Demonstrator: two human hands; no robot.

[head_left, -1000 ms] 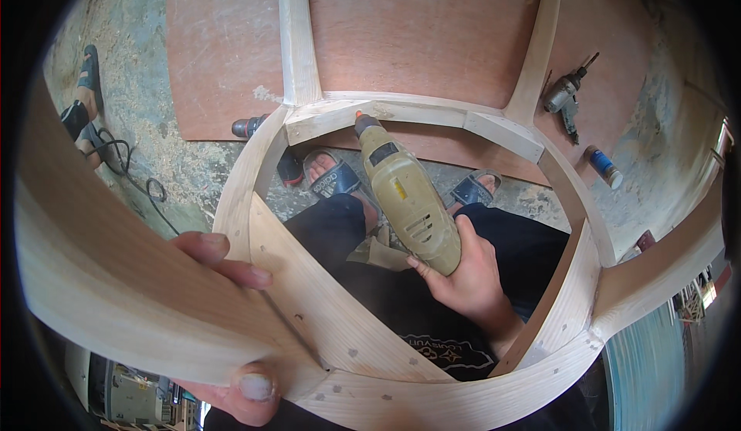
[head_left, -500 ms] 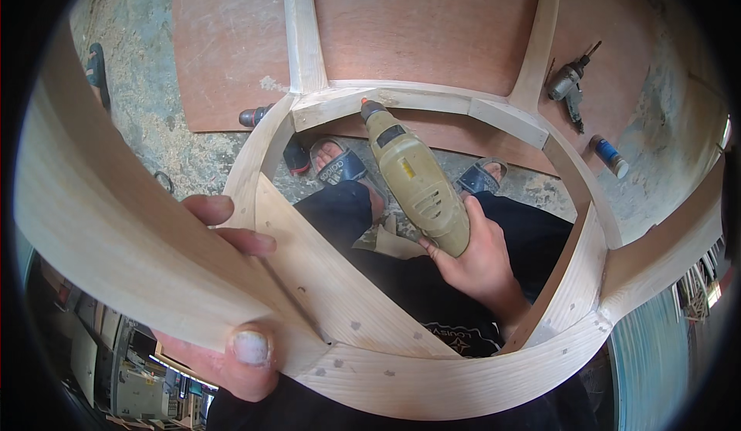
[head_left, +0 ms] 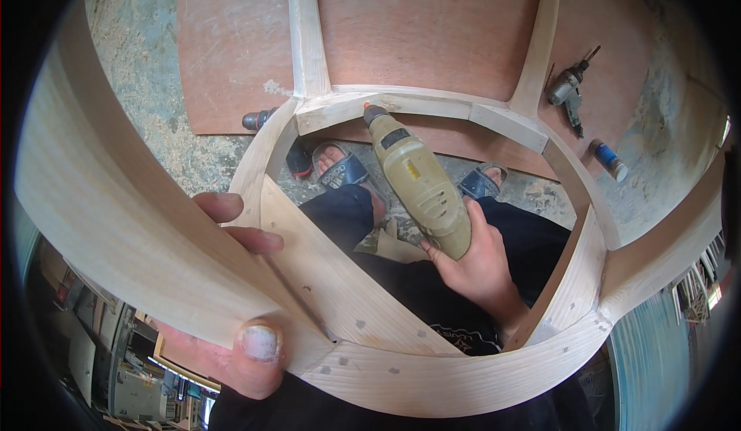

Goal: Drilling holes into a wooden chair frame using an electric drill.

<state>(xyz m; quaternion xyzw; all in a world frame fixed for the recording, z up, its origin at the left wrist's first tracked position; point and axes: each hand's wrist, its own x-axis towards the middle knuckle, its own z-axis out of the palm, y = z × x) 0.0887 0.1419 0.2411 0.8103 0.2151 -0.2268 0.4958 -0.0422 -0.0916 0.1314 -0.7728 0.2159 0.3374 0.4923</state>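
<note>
A pale wooden chair frame (head_left: 432,381), with a rounded ring and curved legs, lies across my lap. My left hand (head_left: 251,361) is closed round its near-left leg (head_left: 147,230), the thumb in front and two fingertips showing past the far edge. Inside the ring, my right hand (head_left: 482,269) grips the rear of an olive-yellow power drill (head_left: 421,184). The drill points away from me, and its orange-marked tip meets the inner face of the far rail (head_left: 340,110). Whether the bit is in the wood cannot be made out.
A brown plywood sheet (head_left: 231,60) covers the floor ahead. On it lie a grey air tool (head_left: 567,87) and, nearby, a blue-and-white can (head_left: 608,159). A dark cordless tool (head_left: 297,157) shows beyond the left rail. My sandalled feet are under the ring.
The frame, my left hand and the drill have shifted very slightly in the picture. Both grips are the same, and the drill tip stays at the far rail.
</note>
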